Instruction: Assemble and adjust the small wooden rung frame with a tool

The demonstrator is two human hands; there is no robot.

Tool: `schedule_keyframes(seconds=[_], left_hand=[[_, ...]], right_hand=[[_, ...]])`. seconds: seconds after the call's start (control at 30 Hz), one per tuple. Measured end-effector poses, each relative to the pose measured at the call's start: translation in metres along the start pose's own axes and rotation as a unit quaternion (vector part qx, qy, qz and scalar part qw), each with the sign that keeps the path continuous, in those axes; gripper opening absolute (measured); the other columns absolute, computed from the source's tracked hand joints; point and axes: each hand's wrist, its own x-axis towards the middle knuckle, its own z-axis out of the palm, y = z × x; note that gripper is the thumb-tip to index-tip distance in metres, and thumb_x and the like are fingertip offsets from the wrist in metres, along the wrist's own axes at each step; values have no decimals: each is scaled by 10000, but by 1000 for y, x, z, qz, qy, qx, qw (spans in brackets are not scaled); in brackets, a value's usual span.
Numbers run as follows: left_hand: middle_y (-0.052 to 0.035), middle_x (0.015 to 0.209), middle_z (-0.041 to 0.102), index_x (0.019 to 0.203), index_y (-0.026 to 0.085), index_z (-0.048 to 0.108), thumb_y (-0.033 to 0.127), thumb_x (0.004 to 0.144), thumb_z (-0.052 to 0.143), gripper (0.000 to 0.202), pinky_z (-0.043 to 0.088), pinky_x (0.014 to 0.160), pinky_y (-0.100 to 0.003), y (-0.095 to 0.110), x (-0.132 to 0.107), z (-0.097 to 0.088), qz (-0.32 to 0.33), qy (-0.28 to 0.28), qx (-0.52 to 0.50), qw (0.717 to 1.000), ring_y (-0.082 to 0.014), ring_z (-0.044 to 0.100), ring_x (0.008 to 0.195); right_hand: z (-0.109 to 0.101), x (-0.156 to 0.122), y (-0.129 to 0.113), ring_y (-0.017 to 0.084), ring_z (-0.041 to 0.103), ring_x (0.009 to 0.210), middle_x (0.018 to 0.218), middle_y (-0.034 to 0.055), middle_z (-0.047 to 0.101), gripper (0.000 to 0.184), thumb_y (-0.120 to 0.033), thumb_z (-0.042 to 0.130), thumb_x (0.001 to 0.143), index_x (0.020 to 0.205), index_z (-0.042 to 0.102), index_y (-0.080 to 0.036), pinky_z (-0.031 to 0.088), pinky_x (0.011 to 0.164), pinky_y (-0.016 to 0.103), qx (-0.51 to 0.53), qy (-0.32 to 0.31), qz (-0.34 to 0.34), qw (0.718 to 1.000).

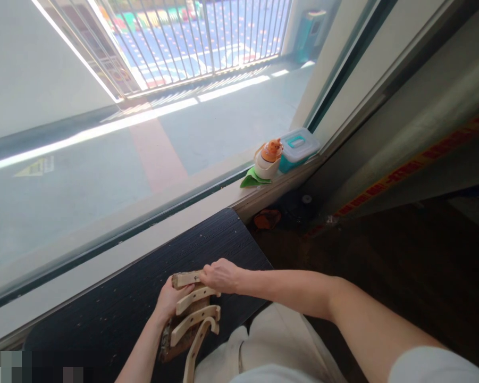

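On the dark table lies a bark-edged wooden board (168, 348), mostly covered by several pale curved wooden pieces with small dark holes. My left hand (170, 299) is closed around the board's left edge, its thumb reaching over toward the topmost curved wooden piece (187, 279). The right end of that topmost piece is in the closed fingers of my right hand (223, 275). Below it sit a second piece (195, 299) and a third piece (193, 322), roughly parallel. Another bent piece (197, 346) slants down near my lap. My right fingertips are partly hidden.
The black table (207, 239) meets a window sill (143, 234) under a large glass pane. On the sill stand an orange-topped white bottle (268, 162), a green cloth-like item (250, 180) and a lidded teal box (297, 151). A curtain (402, 133) hangs at right.
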Motion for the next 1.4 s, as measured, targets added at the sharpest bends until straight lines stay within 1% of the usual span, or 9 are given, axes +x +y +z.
schedule_keyframes(seconds=[0.1,0.2,0.33,0.43,0.67,0.87,1.03,1.23,1.4], left_hand=[[-73,852,690,856,156,531,295,528,700,394,514,667,-274,-2,1,0,-12,10,13,1000,-208,647,796],[-75,843,689,835,155,531,293,522,696,379,515,682,-286,-6,4,1,-9,11,16,1000,-210,648,784],[-72,817,687,831,152,523,306,519,691,387,516,690,-302,-13,9,3,15,7,3,1000,-209,650,760],[-69,790,687,817,150,524,309,510,695,386,518,671,-304,-15,10,4,19,9,-2,1000,-212,651,742],[-56,813,688,820,161,528,289,519,700,369,509,660,-267,3,1,-1,14,0,37,999,-199,647,760],[-60,829,686,841,155,530,302,502,704,408,505,656,-264,5,2,-1,-1,3,51,999,-205,644,769],[-59,801,687,818,159,544,319,516,685,369,505,649,-278,-3,7,0,13,13,47,999,-205,644,743],[-52,758,689,786,157,568,311,508,693,341,501,628,-270,1,5,0,24,17,55,998,-212,645,736],[-52,767,689,787,158,554,309,516,687,338,499,640,-263,2,4,-1,24,5,48,999,-198,644,728]], right_hand=[[6,2,-2,188,614,720,823,85,622,175,-116,400,805,905,543,-127,478,576,302,-5,1,-19,1000],[16,8,-2,186,615,738,827,81,643,175,-191,463,771,886,590,-150,470,610,287,87,-14,90,992],[27,17,5,156,614,687,779,30,669,232,-297,511,723,881,654,-205,436,538,215,324,-54,329,885],[25,20,10,145,608,619,734,20,667,243,-311,521,701,864,670,-208,413,485,201,403,-85,372,832],[-6,17,1,204,621,719,820,83,650,219,-232,498,735,926,579,-163,479,574,299,99,-35,141,984],[4,9,-3,183,603,663,792,86,609,158,-84,429,769,865,554,-103,475,529,286,-7,4,-47,999],[22,10,-7,187,609,708,824,84,640,174,-178,473,755,859,604,-129,470,579,280,120,25,112,986],[30,17,0,145,619,752,841,33,680,241,-267,480,740,882,660,-189,448,594,199,377,-23,370,849],[9,15,0,214,619,782,856,63,660,285,-341,522,727,962,597,-199,480,623,300,215,-47,290,931]])
